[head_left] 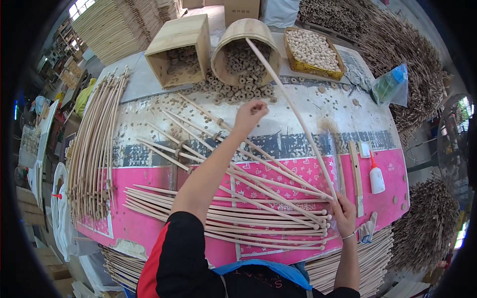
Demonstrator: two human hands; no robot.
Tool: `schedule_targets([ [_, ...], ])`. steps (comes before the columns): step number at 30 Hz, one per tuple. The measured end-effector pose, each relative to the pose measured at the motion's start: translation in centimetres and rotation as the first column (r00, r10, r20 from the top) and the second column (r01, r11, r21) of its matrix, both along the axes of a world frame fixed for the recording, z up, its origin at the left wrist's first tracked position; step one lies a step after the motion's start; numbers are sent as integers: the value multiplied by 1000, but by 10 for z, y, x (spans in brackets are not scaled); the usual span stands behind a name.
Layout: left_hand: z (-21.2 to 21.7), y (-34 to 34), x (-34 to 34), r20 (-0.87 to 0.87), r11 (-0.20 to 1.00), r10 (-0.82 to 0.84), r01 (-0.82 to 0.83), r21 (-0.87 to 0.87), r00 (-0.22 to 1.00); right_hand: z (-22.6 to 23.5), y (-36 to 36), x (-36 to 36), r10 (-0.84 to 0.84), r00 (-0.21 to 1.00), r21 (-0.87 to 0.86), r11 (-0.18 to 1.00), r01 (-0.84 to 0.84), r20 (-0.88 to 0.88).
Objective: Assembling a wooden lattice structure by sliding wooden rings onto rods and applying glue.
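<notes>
My right hand (344, 213) grips a long pale wooden rod (293, 102) near its lower end. The rod slants up and left, its far tip in front of the round wooden tub (242, 26). Fingers curled, my left hand (252, 114) hovers just below a pile of small wooden rings (238, 91); a small dark thing seems to sit in it, too hidden to name. Beneath my arms lie several rods with ball knobs (268, 232) at their right ends. Other rods (196, 126), with rings threaded on them, lie crosswise above these.
A wooden box (158, 54) on its side holds rings. At the back right stands a yellow tray (313, 72) of wooden balls. A glue bottle (376, 180), a wooden strip (356, 171) and a glove (367, 228) lie on the right. Ringed rods (94, 149) are stacked left; rod bundles surround the table.
</notes>
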State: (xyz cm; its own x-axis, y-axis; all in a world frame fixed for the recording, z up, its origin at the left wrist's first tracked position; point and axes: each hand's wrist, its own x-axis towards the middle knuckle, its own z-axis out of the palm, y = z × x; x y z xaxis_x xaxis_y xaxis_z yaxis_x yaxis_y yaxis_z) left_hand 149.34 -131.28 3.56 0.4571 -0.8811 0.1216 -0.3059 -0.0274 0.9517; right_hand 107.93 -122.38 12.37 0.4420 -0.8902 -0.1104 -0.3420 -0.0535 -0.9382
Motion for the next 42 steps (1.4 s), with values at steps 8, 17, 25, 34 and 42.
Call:
schedule_targets([
  [8, 48, 99, 80, -567, 927, 210, -346, -142, 797, 4, 36, -19, 169, 974, -52, 983, -178, -153],
  [17, 65, 164, 98, -475, 874, 337, -458, -164, 813, 0, 64, -15, 257, 947, -80, 958, -277, -193],
  [25, 70, 202, 83, 37, 829, 500, -466, -310, 865, 16, 78, -4, 269, 925, -122, 943, -310, -270],
  [34, 76, 235, -4, 228, 915, 330, -251, -315, 916, 7, 23, 137, 302, 908, -489, 769, -412, -291],
  [42, 48, 304, 18, 420, 950, 268, -311, 36, 867, -45, -33, 178, 194, 863, -568, 683, -460, -467],
])
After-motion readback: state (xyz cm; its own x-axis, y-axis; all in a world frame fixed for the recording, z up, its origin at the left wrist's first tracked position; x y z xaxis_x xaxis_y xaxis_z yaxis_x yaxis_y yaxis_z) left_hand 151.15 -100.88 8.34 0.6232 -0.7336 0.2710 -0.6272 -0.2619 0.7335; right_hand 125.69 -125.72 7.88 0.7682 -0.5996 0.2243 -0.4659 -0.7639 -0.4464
